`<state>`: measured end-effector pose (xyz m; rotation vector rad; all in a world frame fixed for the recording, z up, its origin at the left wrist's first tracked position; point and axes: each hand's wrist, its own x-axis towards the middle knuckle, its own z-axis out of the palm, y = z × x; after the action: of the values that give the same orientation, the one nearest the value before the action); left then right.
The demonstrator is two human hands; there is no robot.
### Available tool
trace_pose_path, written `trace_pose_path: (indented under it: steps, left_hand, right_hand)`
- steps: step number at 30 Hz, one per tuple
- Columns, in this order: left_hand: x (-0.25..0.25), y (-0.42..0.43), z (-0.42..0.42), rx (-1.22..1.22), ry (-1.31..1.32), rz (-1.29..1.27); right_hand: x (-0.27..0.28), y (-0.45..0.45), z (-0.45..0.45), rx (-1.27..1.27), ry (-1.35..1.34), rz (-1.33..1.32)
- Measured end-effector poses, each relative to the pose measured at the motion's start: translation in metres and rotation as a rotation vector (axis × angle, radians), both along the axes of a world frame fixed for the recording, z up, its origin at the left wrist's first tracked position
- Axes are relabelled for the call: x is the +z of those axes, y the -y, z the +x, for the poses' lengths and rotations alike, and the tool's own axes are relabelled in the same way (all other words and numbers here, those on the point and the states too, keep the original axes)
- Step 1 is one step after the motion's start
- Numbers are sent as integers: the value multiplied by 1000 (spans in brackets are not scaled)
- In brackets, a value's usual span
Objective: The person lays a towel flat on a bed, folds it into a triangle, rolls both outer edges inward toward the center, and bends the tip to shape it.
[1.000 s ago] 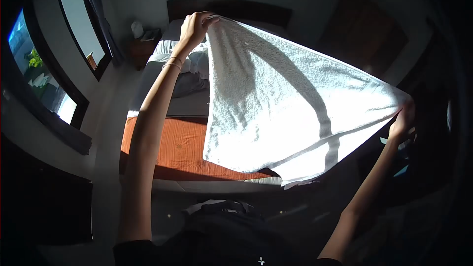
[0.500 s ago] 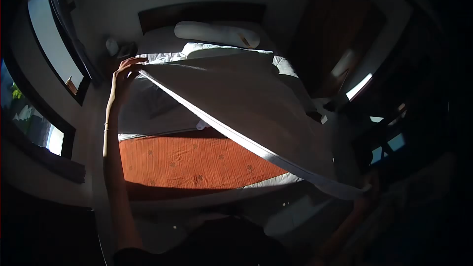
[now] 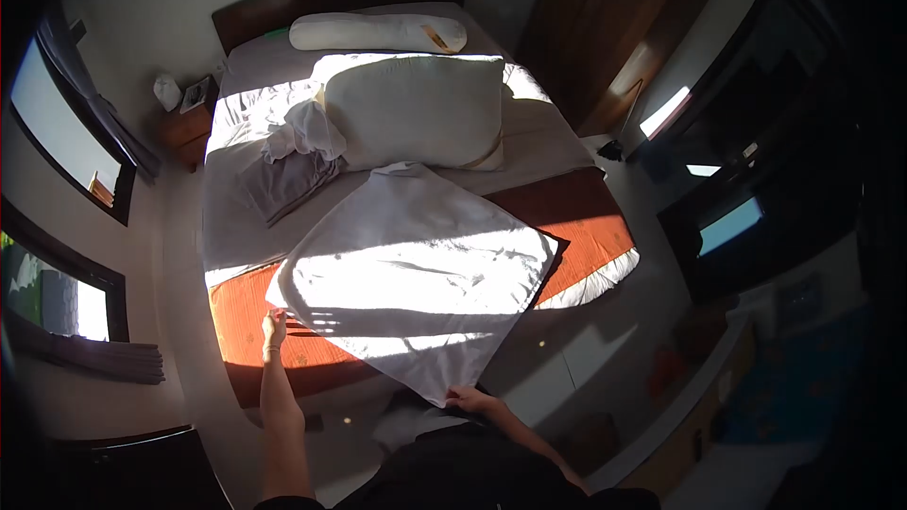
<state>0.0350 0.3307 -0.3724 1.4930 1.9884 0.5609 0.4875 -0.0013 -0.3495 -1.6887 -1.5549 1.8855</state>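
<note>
On the bed [image 3: 241,222] beside the nightstand [image 3: 187,132], a white cloth [image 3: 406,269]

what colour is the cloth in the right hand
The cloth is white, seen best in the head view.

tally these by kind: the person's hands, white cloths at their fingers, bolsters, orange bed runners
Hands, left hand and right hand: 2
White cloth: 1
Bolster: 1
Orange bed runner: 1
Total: 5
</note>
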Motion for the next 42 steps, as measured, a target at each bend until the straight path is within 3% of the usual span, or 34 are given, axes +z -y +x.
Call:
trace_pose_path:
  steps: [1,2,4,5,8,13,15,16,18,20,22,23,24,26,27,28,31,33,36,38,39,40,42]
  left_hand:
    - [-10,17,10,-67,-105,5]
    - [-35,36,13,-46,-76,225]
    - [-3,81,49,-28,-83,140]
    - [2,96,61,-47,-107,153]
    - [-1,137,78,-136,-174,307]
    - [8,137,75,162,89,284]
    - [21,117,80,208,110,421]
    - [27,107,81,230,118,487]
    - [46,76,93,143,29,529]
    - [66,35,112,46,-17,530]
    - [78,-10,143,-93,-48,537]
    - [91,-31,165,-168,-104,501]
    - [104,-53,188,-245,-121,466]
    - [104,-103,231,-377,-150,460]
    - [105,-124,253,-462,-100,535]
    - [101,-147,274,-501,-90,499]
    - [75,-218,331,-584,-78,530]
    - [47,-259,361,-620,-154,513]
    - [59,-287,403,-697,-98,334]
    - [23,-302,413,-659,-276,370]
    - [23,-310,419,-653,-291,320]
    - [23,-317,424,-647,-306,271]
    - [33,-318,430,-580,-197,305]
  right_hand:
    - [10,-2,-8,131,116,16]
    - [11,-2,-10,198,147,13]
    - [2,1,-15,338,201,10]
    - [-14,7,-14,250,197,16]
    - [9,-5,0,3,168,91]
    - [25,-48,51,-467,384,233]
    - [15,-64,84,-697,389,359]
    - [1,-72,107,-791,373,448]
    - [-60,-87,160,-1040,69,577]
    - [-141,-109,230,-954,509,864]
    - [-141,-146,263,-1291,264,823]
    - [-115,-161,286,-1139,557,787]
    - [-85,-176,298,-1078,567,924]
    - [-32,-202,318,-1049,734,738]
    - [-43,-214,336,-989,863,835]
    - [-15,-221,343,-945,784,645]
    - [-24,-245,365,-853,956,512]
    - [-32,-258,376,-831,891,392]
    - [-27,-265,379,-717,944,384]
    - [-27,-267,387,-609,883,368]
    - [-113,-251,408,-660,765,407]
    - [-191,-228,415,-711,955,634]
    - [-150,-231,401,-909,638,474]
